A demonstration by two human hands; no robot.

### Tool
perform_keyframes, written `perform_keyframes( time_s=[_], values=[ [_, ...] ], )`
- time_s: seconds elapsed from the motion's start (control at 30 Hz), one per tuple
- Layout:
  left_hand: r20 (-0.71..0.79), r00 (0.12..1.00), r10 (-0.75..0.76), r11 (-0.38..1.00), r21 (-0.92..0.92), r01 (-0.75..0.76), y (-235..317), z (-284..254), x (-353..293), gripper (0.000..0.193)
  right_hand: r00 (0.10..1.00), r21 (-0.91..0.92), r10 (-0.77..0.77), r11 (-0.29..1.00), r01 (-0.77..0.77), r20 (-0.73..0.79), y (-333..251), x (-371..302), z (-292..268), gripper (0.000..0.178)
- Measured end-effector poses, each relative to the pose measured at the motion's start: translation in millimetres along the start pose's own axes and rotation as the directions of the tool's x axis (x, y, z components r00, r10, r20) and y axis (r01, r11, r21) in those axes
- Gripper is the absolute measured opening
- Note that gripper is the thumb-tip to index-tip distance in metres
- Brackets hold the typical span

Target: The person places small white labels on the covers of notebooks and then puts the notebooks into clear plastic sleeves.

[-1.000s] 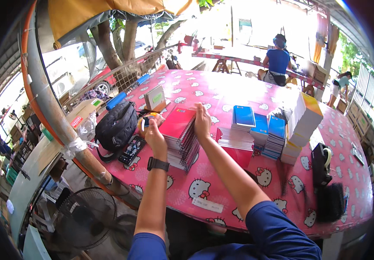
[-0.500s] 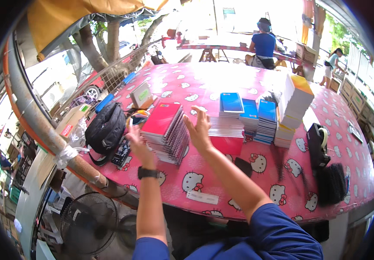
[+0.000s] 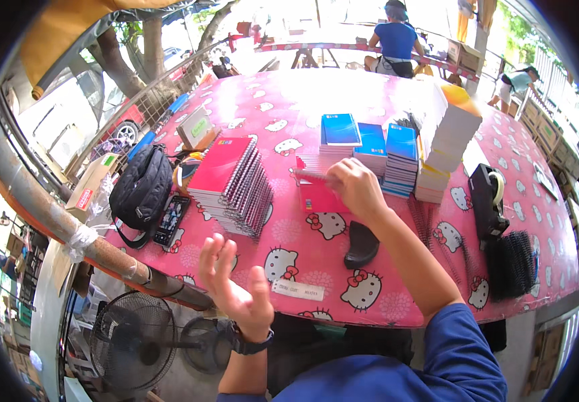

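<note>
My right hand (image 3: 358,189) is closed with its fingertips on a thin red notebook (image 3: 314,176), which it lifts at an angle above a low pile of red-covered books (image 3: 319,199). Fingers apart and palm turned up, my left hand (image 3: 239,288) hovers empty over the table's near edge. Behind it stands a tall, neat stack of red spiral notebooks (image 3: 221,164), their coils facing right. Blue notebooks (image 3: 341,129) rise in stacks just beyond my right hand. A black curved piece (image 3: 361,244) lies under my right forearm.
At left are a black bag (image 3: 143,187) and a phone (image 3: 171,220). Tall white paper stacks (image 3: 447,134), a tape dispenser (image 3: 490,201) and a bundle of black coils (image 3: 512,264) stand right. A metal pole (image 3: 111,248) and fan (image 3: 133,340) flank the table. A person (image 3: 394,43) sits beyond.
Both hands have left the sides of the red spiral stack. The left came back toward me; the right moved right and took hold of a red notebook. The view shifted slightly.
</note>
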State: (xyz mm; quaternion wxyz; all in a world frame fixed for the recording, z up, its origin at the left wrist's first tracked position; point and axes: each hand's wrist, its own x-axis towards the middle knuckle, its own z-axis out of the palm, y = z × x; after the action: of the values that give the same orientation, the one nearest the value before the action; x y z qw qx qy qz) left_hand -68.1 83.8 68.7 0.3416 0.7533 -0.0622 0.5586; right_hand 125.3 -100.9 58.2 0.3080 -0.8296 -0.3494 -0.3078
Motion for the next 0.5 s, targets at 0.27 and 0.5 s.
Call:
perform_keyframes(
  time_s=[0.27,0.5],
  values=[
    [0.459,0.881,0.116,0.993,-0.086,-0.085,20,27,-58,0.043,0.920,0.094,-0.086,0.994,0.054,0.383,-88,-112,-30,0.009],
    [0.552,0.811,0.192,0.979,-0.168,-0.117,-3,52,-76,0.036,0.849,0.281,0.055,0.931,-0.234,0.525,-55,-119,-69,0.027]
  ],
)
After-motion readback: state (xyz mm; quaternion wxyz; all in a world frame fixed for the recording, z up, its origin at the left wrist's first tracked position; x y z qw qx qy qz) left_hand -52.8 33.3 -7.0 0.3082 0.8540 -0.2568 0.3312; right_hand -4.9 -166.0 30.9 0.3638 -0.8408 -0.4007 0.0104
